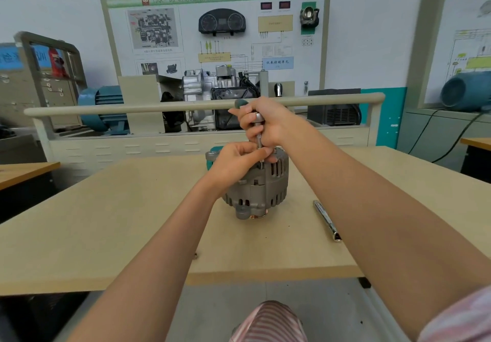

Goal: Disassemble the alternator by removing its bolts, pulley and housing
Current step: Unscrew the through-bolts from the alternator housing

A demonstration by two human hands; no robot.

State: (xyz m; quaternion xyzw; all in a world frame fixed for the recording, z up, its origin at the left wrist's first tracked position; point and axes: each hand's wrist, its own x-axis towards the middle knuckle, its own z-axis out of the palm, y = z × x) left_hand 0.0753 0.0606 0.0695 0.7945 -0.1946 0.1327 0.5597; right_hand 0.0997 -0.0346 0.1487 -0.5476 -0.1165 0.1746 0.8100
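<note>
Your alternator (pixel 256 184) stands pulley-down near the middle of the desk (pixel 132 222), resting on a small footprint, with nothing clamping it. Your right hand (pixel 265 123) has a tight grip on the driver (pixel 259 134), fingers wrapped round the handle, the shaft running straight down to the top of the housing. Your left hand (pixel 236 160) pinches the lower shaft at the housing's top edge, steadying the tip.

Judging from this, the main risk is the whole unit twisting or tipping toward 12 o'clock when you apply torque, since only your fingertips brace it. If the tip is not fully seated on the bolt, which I cannot see under your fingers, it could cam out and round the head, or slip into your left fingers beside it. Keep the shaft vertical; a lean would likely cause exactly that.

A chrome tool (pixel 325 219) lies on the desk at 3 o'clock of the alternator, partly under your right forearm; a sweep of that arm could roll it off the near edge.
</note>
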